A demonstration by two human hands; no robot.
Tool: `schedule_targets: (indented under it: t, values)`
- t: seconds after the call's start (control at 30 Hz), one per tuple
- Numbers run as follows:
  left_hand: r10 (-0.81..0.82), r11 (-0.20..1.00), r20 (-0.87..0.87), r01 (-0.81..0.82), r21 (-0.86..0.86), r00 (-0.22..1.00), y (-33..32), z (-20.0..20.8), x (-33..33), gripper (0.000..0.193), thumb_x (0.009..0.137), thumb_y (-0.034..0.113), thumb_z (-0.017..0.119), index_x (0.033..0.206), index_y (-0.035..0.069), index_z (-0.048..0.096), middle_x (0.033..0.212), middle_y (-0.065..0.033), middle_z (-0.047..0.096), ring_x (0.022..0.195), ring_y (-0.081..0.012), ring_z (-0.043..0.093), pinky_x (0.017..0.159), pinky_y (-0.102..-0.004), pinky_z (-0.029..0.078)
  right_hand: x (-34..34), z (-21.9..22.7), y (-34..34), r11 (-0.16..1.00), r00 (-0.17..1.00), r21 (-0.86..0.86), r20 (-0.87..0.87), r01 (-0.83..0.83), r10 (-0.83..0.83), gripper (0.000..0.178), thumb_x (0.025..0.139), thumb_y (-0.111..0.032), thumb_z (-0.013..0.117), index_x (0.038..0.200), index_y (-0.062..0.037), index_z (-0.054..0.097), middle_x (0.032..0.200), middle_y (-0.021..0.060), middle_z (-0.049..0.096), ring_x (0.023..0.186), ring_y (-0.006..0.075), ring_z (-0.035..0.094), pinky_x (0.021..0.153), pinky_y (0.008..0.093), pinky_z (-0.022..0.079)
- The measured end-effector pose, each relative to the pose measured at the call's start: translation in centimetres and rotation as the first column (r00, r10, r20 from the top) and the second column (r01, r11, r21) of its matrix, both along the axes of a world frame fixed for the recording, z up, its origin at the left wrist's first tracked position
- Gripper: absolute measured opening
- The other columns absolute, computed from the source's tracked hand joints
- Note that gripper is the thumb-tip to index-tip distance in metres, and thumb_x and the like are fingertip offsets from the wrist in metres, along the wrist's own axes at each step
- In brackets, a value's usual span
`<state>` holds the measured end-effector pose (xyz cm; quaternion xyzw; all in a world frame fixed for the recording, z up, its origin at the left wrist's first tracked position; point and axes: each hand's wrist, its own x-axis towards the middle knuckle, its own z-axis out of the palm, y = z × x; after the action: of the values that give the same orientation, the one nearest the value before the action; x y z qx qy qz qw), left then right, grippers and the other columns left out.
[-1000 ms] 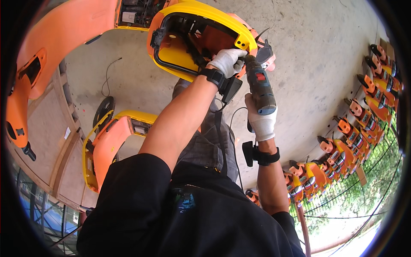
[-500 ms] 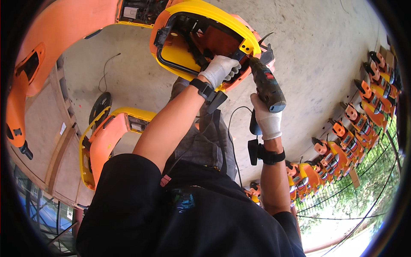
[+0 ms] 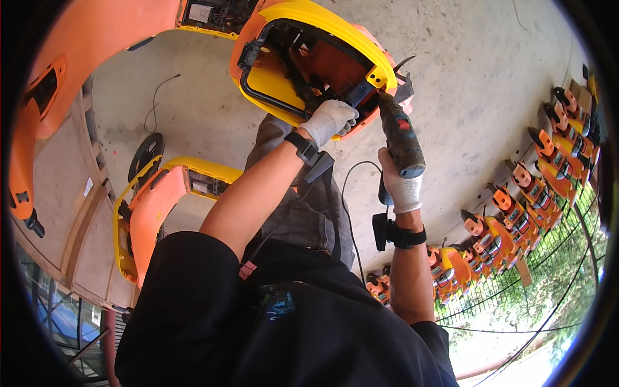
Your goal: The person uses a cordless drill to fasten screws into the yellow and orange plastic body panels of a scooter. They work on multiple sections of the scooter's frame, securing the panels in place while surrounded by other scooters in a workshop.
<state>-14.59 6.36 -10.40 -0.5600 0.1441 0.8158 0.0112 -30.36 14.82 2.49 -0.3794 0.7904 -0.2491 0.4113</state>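
An orange and yellow plastic shell (image 3: 309,14) with an open dark inside stands before me, over my legs. My right hand (image 3: 401,184), in a whitish glove, is wrapped round the grip of a dark cordless drill (image 3: 403,143) with a red switch. The drill's front end meets the shell's right rim, below a yellow tab with two dark holes (image 3: 375,77); its tip is hard to make out. My left hand (image 3: 330,121), also gloved, has curled fingers at the shell's near rim, beside a dark bar (image 3: 358,94). Whatever those fingers hold is hidden.
Another orange and yellow body part (image 3: 155,209) lies left of my legs, near a dark wheel (image 3: 147,155). A large orange body (image 3: 109,39) curves across the upper left. Rows of orange ride-on figures (image 3: 516,193) line the right side. A thin cable (image 3: 347,187) hangs beside my leg.
The left hand has drawn slightly nearer to me, uncovering more of the dark bar. The drill has turned a little more upright, its front end still at the rim. The view has shifted slightly.
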Motion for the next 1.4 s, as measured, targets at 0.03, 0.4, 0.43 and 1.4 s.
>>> schedule_targets:
  t: [0.03,0.4,0.43,1.4]
  values:
    - [0.008,1.0,0.002,-0.008,0.0,1.0,0.1,-0.1,0.1,0.019,0.096,0.01,0.055,0.102,0.001,0.07,0.076,-0.0064,0.066,0.06,-0.0134,0.06,0.055,-0.0269,0.051,0.1,0.0,-0.1,1.0,1.0,-0.003,0.001,-0.002,0.002,0.018,0.083,-0.011,0.072,0.097,-0.0004,0.069,0.078,0.0089,0.07,0.067,0.0163,0.064,0.066,0.0314,0.052]
    - [0.083,0.997,-0.133,-0.083,0.006,0.988,1.7,-0.3,1.1,0.026,0.095,-0.005,0.047,0.114,-0.008,0.064,0.09,-0.0152,0.069,0.068,-0.0206,0.067,0.064,-0.0326,0.059,-0.9,2.3,-2.9,0.865,0.824,0.353,-0.317,-0.357,0.47,0.023,0.08,-0.02,0.072,0.094,-0.0071,0.058,0.079,0.0154,0.068,0.077,0.0404,0.066,0.067,0.0443,0.052]
    - [0.072,0.997,-0.131,-0.073,-0.001,0.989,1.8,-0.2,1.2,0.025,0.096,-0.003,0.047,0.114,-0.008,0.064,0.09,-0.0147,0.069,0.068,-0.02,0.067,0.064,-0.0322,0.059,-1.1,2.6,-3.5,0.816,0.745,0.398,-0.362,-0.421,0.561,0.023,0.079,-0.019,0.072,0.095,-0.008,0.059,0.081,0.0149,0.068,0.079,0.0388,0.067,0.069,0.0444,0.052]
    - [0.089,0.958,-0.233,-0.148,-0.247,0.968,2.3,10.4,5.9,0.015,0.1,0.014,0.059,0.103,0.002,0.068,0.08,-0.0013,0.064,0.066,-0.0082,0.061,0.06,-0.023,0.051,-4.4,12.7,0.6,0.909,0.927,0.349,0.363,-0.228,0.093,0.02,0.08,-0.007,0.072,0.099,-0.0055,0.067,0.08,-0.001,0.062,0.072,0.0093,0.057,0.067,0.0285,0.049]
